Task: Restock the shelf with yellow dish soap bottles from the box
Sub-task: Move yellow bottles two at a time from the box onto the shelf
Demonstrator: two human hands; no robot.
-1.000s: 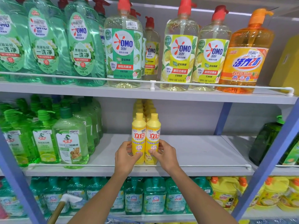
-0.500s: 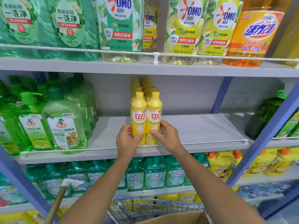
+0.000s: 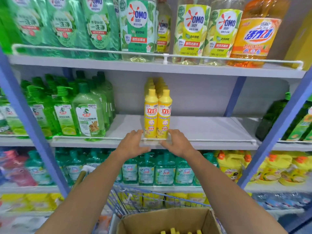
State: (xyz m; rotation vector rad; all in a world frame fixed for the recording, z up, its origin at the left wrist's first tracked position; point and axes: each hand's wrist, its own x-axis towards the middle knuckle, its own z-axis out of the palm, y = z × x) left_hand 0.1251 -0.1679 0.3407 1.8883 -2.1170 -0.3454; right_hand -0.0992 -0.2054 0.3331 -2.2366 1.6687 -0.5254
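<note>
Shelf (image 3: pixel 202 130) holds yellow bottles (image 3: pixel 151 115); box (image 3: pixel 168 218) holds more; left grip (image 3: pixel 133 143), right grip (image 3: pixel 177 142) unclenched.

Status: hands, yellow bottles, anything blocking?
Left hand and right hand open, flanking the base of the two front yellow bottles. Bottles upright on shelf, behind rail. Nothing blocking; more yellow caps in box below.

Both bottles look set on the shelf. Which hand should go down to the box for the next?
Right, marginally. The left hand and right hand both sit open beside the placed yellow bottles, but the box lies below-right and its yellow caps show closer to the right forearm.
</note>
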